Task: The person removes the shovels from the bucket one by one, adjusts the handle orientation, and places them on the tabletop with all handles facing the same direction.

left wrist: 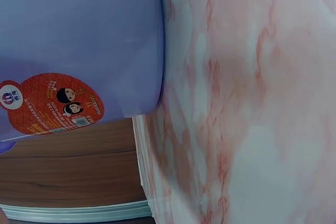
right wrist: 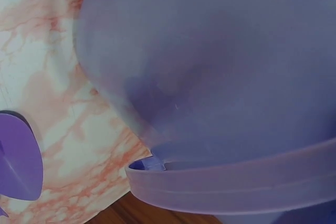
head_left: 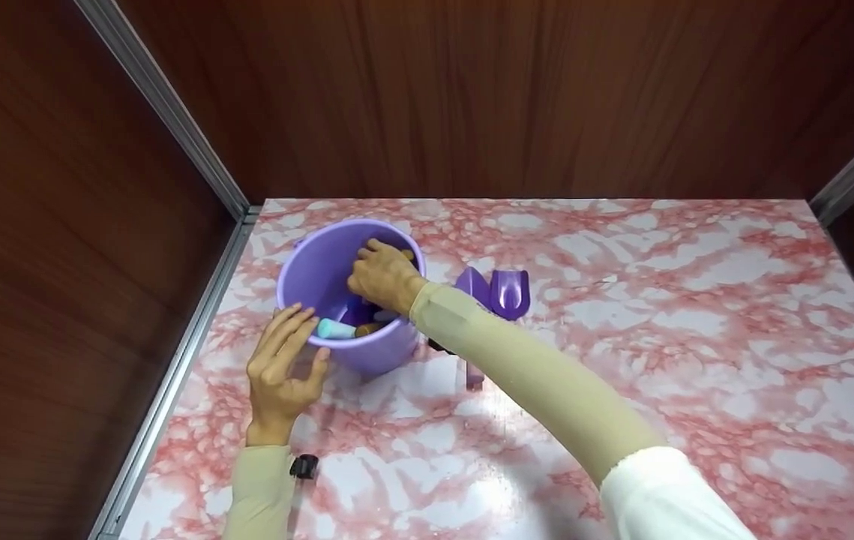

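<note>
A light purple bucket (head_left: 378, 356) stands on the marbled tabletop, its red label (left wrist: 58, 103) showing in the left wrist view. My left hand (head_left: 280, 371) rests at its front-left rim, fingers extended and thumb by the outer wall. Over the right rim, my right hand (head_left: 385, 277) reaches inside with bent fingers; I cannot tell whether it holds anything. Below it in the bucket lie a pale turquoise cylinder-like piece (head_left: 336, 329), a brown piece (head_left: 368, 329) and dark purple things partly hidden by the hand.
Right of the bucket lie a shiny purple scoop-shaped piece (head_left: 510, 292) and a purple wedge-like piece (head_left: 473, 283). A slim purple piece (head_left: 474, 373) with a brown end shows below the right sleeve. Dark wood panels (head_left: 509, 97) border the table's back and sides.
</note>
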Demonstrator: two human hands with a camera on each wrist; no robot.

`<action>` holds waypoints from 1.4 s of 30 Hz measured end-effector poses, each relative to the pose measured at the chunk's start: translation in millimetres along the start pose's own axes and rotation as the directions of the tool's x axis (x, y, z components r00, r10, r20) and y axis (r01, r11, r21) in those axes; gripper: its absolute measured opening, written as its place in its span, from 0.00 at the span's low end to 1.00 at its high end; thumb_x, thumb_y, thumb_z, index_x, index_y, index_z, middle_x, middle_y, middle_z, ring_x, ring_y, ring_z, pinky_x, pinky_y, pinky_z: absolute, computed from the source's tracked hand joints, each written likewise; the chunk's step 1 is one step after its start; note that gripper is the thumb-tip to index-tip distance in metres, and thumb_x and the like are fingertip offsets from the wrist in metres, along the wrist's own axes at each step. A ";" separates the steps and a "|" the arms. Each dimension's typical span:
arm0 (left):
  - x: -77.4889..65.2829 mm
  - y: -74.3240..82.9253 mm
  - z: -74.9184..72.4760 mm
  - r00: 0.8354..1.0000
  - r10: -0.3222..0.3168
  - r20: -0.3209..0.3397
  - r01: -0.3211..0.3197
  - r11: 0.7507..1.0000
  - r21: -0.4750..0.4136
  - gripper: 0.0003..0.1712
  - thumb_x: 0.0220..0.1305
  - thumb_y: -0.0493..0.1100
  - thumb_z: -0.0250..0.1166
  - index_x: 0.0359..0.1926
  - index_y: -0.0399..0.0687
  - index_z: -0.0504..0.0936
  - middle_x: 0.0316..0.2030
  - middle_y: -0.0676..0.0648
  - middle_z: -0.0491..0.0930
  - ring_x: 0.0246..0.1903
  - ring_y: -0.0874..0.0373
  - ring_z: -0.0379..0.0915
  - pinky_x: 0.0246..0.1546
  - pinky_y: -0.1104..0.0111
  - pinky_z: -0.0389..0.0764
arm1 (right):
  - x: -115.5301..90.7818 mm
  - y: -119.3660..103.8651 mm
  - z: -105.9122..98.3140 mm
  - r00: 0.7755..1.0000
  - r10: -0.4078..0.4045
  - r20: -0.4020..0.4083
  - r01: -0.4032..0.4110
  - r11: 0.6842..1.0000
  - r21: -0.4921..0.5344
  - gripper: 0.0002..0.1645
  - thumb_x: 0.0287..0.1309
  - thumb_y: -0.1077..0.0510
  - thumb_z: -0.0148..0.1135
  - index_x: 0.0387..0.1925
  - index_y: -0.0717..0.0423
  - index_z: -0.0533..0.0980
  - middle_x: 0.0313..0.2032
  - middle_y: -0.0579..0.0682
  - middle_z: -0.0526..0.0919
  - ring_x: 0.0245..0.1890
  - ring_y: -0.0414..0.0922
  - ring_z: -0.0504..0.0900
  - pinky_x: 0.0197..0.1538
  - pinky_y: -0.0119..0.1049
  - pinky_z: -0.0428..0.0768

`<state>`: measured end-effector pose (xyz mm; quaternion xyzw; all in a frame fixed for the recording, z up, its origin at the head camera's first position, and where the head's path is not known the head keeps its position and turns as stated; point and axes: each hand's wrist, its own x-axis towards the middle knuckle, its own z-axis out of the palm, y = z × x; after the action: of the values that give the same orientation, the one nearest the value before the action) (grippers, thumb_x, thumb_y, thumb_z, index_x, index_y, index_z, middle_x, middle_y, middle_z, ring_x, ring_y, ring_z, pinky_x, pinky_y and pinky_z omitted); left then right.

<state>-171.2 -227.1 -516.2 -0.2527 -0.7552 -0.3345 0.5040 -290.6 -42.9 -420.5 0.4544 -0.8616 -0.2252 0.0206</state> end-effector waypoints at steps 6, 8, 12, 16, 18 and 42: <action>1.1 -0.3 0.8 1.000 -0.001 0.002 0.001 1.000 -0.003 0.25 0.70 0.53 0.68 0.50 0.34 0.91 0.50 0.35 0.90 0.54 0.32 0.85 0.66 0.38 0.82 | 0.2 -0.9 -0.8 1.000 -0.003 -0.019 0.002 1.000 -0.026 0.25 0.53 0.37 0.80 0.51 0.39 0.87 0.52 0.44 0.90 0.56 0.48 0.84 0.67 0.44 0.78; 1.4 -0.2 0.9 1.000 -0.003 -0.002 0.003 1.000 -0.002 0.25 0.70 0.54 0.68 0.49 0.34 0.91 0.50 0.35 0.90 0.54 0.32 0.85 0.66 0.38 0.82 | 0.7 -1.2 -1.2 0.999 -0.008 -0.043 0.006 0.999 -0.035 0.23 0.54 0.39 0.80 0.50 0.38 0.88 0.51 0.44 0.90 0.54 0.48 0.85 0.66 0.44 0.79; 1.3 0.4 1.9 1.000 -0.002 -0.012 0.002 1.000 0.001 0.24 0.69 0.53 0.68 0.49 0.34 0.91 0.49 0.35 0.91 0.53 0.31 0.86 0.65 0.37 0.83 | -0.8 -0.2 -0.8 0.997 -0.005 -0.083 0.003 1.000 -0.024 0.17 0.55 0.43 0.78 0.47 0.39 0.89 0.48 0.44 0.92 0.51 0.49 0.87 0.64 0.44 0.80; -0.8 1.1 1.2 1.000 -0.005 -0.014 0.005 1.000 -0.004 0.24 0.68 0.52 0.68 0.48 0.34 0.91 0.49 0.35 0.91 0.53 0.31 0.86 0.65 0.36 0.82 | -2.6 -0.5 -0.1 0.995 0.019 -0.093 -0.016 1.000 0.023 0.17 0.55 0.43 0.79 0.45 0.41 0.89 0.47 0.45 0.92 0.49 0.49 0.88 0.64 0.45 0.82; -1.2 1.3 1.3 1.000 -0.008 -0.016 0.008 1.000 -0.008 0.24 0.68 0.53 0.68 0.48 0.33 0.91 0.48 0.35 0.91 0.53 0.31 0.86 0.66 0.36 0.82 | -3.0 -0.1 -0.8 0.995 0.028 -0.099 -0.024 0.999 0.038 0.16 0.57 0.43 0.78 0.44 0.42 0.89 0.46 0.46 0.92 0.49 0.49 0.88 0.63 0.45 0.83; 10.0 13.9 5.2 0.998 -0.003 -0.068 0.002 1.000 -0.023 0.24 0.67 0.49 0.68 0.47 0.29 0.90 0.46 0.31 0.90 0.50 0.27 0.85 0.64 0.32 0.80 | -31.1 27.3 -33.9 0.967 0.147 -0.209 -0.145 0.989 0.025 0.13 0.72 0.46 0.63 0.43 0.43 0.90 0.44 0.48 0.92 0.44 0.53 0.88 0.44 0.46 0.88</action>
<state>-167.9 -213.7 -504.8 -0.2460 -0.7338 -0.3524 0.5262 -285.4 -17.6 -373.8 0.4109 -0.8869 -0.1697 0.1260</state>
